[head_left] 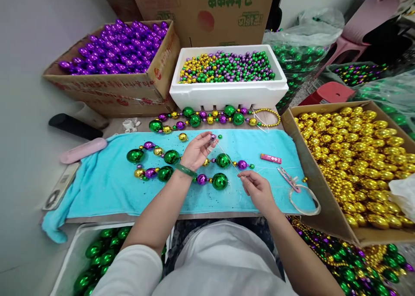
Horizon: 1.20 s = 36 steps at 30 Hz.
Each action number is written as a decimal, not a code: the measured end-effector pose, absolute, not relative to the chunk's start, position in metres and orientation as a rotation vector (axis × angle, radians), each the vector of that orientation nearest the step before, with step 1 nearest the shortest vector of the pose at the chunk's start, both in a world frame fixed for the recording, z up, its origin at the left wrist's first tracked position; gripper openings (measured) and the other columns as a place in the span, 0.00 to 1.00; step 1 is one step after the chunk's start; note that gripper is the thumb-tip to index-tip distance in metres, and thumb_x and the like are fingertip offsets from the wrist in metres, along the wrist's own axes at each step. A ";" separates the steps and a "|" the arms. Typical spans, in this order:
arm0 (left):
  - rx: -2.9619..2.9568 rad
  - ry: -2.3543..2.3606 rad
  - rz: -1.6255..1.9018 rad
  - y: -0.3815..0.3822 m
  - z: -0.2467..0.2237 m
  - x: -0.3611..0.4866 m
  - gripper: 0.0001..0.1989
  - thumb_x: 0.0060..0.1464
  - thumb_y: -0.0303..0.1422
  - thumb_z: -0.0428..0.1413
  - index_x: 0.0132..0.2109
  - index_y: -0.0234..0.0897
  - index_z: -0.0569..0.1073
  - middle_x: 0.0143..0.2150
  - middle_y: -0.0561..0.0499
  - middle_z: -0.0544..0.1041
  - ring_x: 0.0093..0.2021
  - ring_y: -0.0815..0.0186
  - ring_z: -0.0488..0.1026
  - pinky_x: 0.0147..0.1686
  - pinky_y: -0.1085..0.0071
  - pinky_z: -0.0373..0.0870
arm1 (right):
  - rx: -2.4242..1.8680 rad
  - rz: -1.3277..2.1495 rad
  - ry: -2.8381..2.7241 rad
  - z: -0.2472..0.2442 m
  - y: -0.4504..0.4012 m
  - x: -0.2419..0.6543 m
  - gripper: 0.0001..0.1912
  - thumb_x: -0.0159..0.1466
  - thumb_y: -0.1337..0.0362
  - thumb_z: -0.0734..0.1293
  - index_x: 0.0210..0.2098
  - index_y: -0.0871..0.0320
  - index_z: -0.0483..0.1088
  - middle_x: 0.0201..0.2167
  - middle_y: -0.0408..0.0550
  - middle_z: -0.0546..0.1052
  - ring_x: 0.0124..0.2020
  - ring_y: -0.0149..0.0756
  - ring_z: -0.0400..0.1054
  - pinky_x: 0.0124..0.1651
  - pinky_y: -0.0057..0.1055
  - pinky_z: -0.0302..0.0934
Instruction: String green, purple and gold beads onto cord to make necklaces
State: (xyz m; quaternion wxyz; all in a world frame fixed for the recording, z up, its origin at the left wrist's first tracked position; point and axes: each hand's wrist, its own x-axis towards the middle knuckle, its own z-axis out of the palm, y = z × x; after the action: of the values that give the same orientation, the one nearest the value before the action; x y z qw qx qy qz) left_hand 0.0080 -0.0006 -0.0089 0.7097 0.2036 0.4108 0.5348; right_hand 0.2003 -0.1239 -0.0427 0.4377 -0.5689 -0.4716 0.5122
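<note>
My left hand (198,152), with a green bangle on its wrist, pinches a small purple bead (213,137) above the blue towel. A small green bead (220,136) is just to the right of it. From the purple bead a thin straight strand (228,158), needle or thread I cannot tell, slants down to my right hand (257,190), whose fingertips are closed on its lower end. Beneath my left wrist lies a bent string of green, purple and gold beads (171,157), partly hidden by the hand and forearm. A loose gold bead (183,137) rests behind it.
On the towel (106,175) lie a small pink packet (271,158), pink thread snips (288,180) and a ring of pale cord (304,205). A finished-looking bead strand (195,120) stretches along the back. Boxes of purple (162,88), mixed (227,94) and gold beads (324,201) surround the towel.
</note>
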 end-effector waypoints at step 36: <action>0.588 0.897 0.941 0.003 -0.010 -0.023 0.13 0.61 0.37 0.50 0.42 0.32 0.75 0.38 0.43 0.79 0.31 0.71 0.75 0.33 0.76 0.74 | -1.370 1.192 -1.193 -0.042 -0.126 0.192 0.12 0.60 0.54 0.67 0.31 0.57 0.75 0.16 0.39 0.61 0.19 0.28 0.52 0.22 0.27 0.48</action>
State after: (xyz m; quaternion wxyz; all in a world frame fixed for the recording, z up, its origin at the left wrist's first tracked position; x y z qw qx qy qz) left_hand -0.0228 0.0035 -0.0101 0.7563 0.2698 0.4112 0.4315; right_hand 0.1921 -0.1260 -0.0416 0.4656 -0.5581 -0.4860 0.4853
